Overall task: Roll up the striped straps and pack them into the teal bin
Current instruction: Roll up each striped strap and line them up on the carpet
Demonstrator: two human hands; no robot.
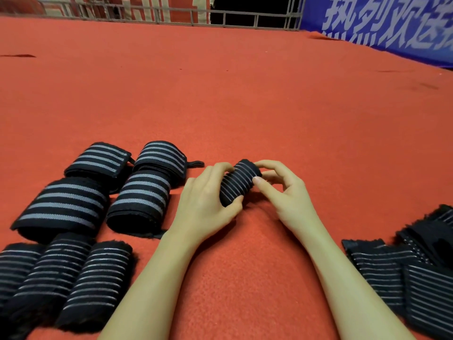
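Left hand (208,202) curled round the near-left end of a rolled strap (239,182), thumb under, fingers (221,166) over the top. Right hand (285,195) pinches the far-right end, thumb on the roll's face, index arched over it. Roll sits just above the red carpet (245,106), long axis running near-left to far-right. Left of the hands: four wide-striped rolls (105,187) in a cluster, three thin-striped rolls (61,278) nearer the camera. Right: a loose pile of unrolled straps (404,263), well apart from the hands. Blue banner (392,25) at far right.
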